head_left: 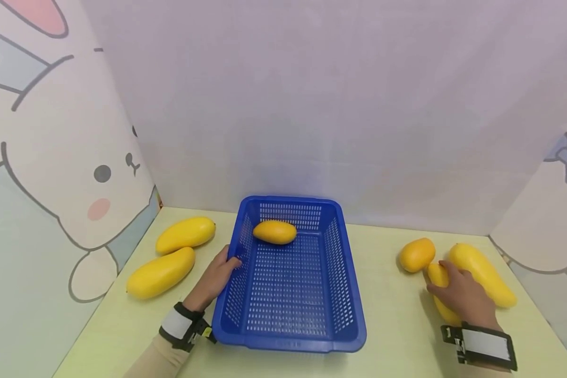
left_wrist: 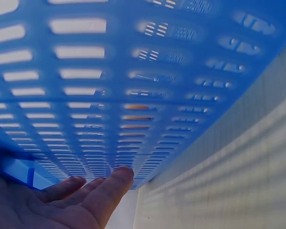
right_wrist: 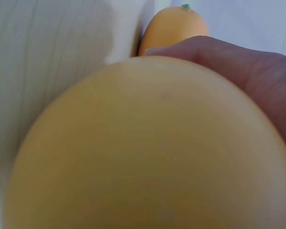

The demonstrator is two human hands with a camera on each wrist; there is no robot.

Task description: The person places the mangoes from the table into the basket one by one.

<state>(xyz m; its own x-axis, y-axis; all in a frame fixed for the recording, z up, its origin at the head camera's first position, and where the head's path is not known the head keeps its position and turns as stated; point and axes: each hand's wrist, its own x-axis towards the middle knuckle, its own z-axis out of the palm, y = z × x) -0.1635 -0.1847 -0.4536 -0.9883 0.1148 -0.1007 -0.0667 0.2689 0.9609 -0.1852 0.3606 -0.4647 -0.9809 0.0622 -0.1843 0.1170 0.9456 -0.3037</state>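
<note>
A blue plastic basket (head_left: 288,345) with slotted walls stands in the middle of the table, one orange-yellow mango (head_left: 275,232) lying at its far left inside. My left hand (head_left: 217,277) holds the basket's left rim; in the left wrist view its fingers (left_wrist: 117,188) lie along the slotted outer wall. At the right, my right hand (head_left: 465,294) grips a long yellow fruit (head_left: 446,310) from above, thumb and fingers on opposite sides. That fruit (right_wrist: 148,143) fills most of the right wrist view. Just beyond it lies a shorter orange mango (head_left: 417,255), with a green stem end (right_wrist: 186,7).
Another long yellow fruit (head_left: 483,275) lies right beside my right hand. Two more yellow fruits, one farther (head_left: 185,234) and one nearer (head_left: 160,274), rest left of the basket. A pale curtain (head_left: 312,105) closes off the back, with cartoon-printed panels (head_left: 75,157) at both sides.
</note>
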